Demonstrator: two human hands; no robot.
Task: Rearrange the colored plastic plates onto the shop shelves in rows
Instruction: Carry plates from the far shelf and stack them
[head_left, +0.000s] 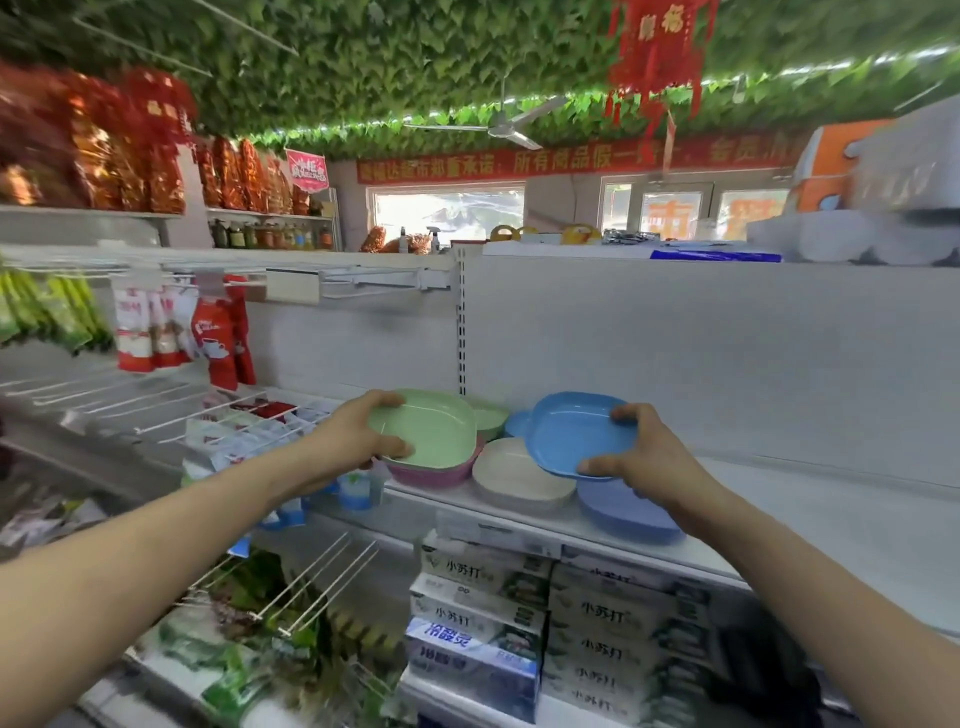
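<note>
This is a shop with green leaves all over the ceiling and a long white shelf (831, 514) in front. The plates sit together on the left part of that shelf.

The left hand (353, 436) holds a green plate (426, 428) by its left edge, with the thumb on the top rim and the fingers curled under it. The green plate is right on top of a pile of pink plates (431, 474) (I cannot tell if it rests on them).

The right hand (644, 452) grips a blue plate (576, 434) by its right edge, fingers curled around the rim. This plate is tipped and lifted up over a white plate (514, 475) and a purple plate (623, 512), which both lie flat on the shelf.

Behind them sit one more green plate (491, 413) and one more blue plate (517, 423).

Boxes (483, 613) are stacked under the shelf. Red packets (218, 332) hang to the left.
</note>
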